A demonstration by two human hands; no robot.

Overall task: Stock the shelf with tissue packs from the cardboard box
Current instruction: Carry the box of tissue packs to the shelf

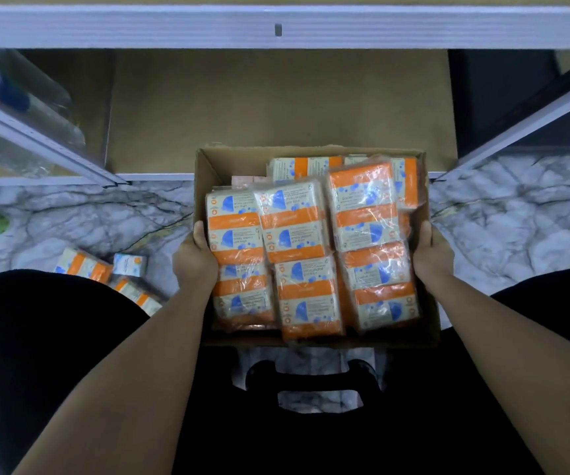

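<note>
both forearms are seen nearest the camera, extended forward and down between dark-clad knees, so that the load is carried centrally in front of the body. marble-patterned floor (516, 217) is spread across the lower scene. the shelf (276, 108), a metal-framed unit with a bare brown lower board, is positioned directly ahead, with its front rail running across the top of the view; no packs are seen on the visible board, so stocking is judged not yet begun at this level.

the cardboard box (204, 166) is held with its far edge reaching over the front lip of the shelf board; whether it rests on the lip or on the floor cannot be told. this placement is judged to keep the packs within short reach of the board. the left hand (194, 258) is clamped on the left wall of the box, thumb over the rim, and the right hand (431, 255) is clamped likewise on the right wall, the hands being kept well apart for balance.

the tissue packs (294, 228), wrapped in clear film with orange bands, are stacked loosely and fill the box. a few loose packs (85, 265) are left on the floor beside the left knee.
</note>
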